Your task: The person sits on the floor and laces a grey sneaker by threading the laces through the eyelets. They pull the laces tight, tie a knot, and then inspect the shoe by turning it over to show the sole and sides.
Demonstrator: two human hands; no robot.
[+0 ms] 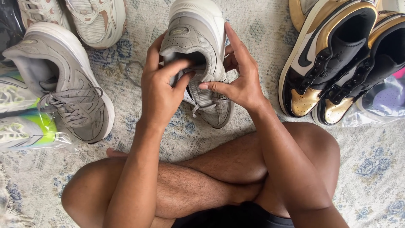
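Single head-worn view, looking steeply down from close above, over crossed legs onto a patterned rug (261,25)

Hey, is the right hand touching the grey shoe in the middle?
Touching. The head view shows the right hand with its fingers pressed on the grey shoe near the laces, no gap visible.

Two grey shoes are showing: one (198,55) at twelve o'clock, one (63,80) at nine. Two gold-and-black shoes (325,55) (363,71) are lying at two o'clock. Two pale shoes (99,19) (40,10) are peeking in at eleven. Two bagged shoes (25,122) (386,99) are sitting at the edges, nine and three.
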